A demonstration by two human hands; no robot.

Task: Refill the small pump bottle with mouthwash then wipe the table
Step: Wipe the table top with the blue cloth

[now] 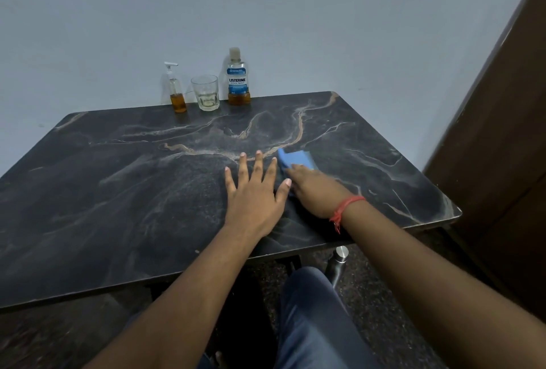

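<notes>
Both hands are down on the dark marble-look table (118, 191), near its front-right part. Left hand (254, 194) lies flat with fingers spread, palm on the surface, holding nothing, looks like it's just bracing. Right hand (313, 188), just beside it and nearly touching the left thumb, presses on a blue cloth (295, 158) that sticks out past the fingers, its long side running away toward the back-right. So the right hand owns the wipe, and most of the unwiped top lies to the left.

Well apart at the back edge, left to right: small pump bottle (176, 90) with amber liquid low in it, an empty-looking glass tumbler (205, 92), Listerine bottle (238, 79). Refill seems done, I'd guess.
</notes>
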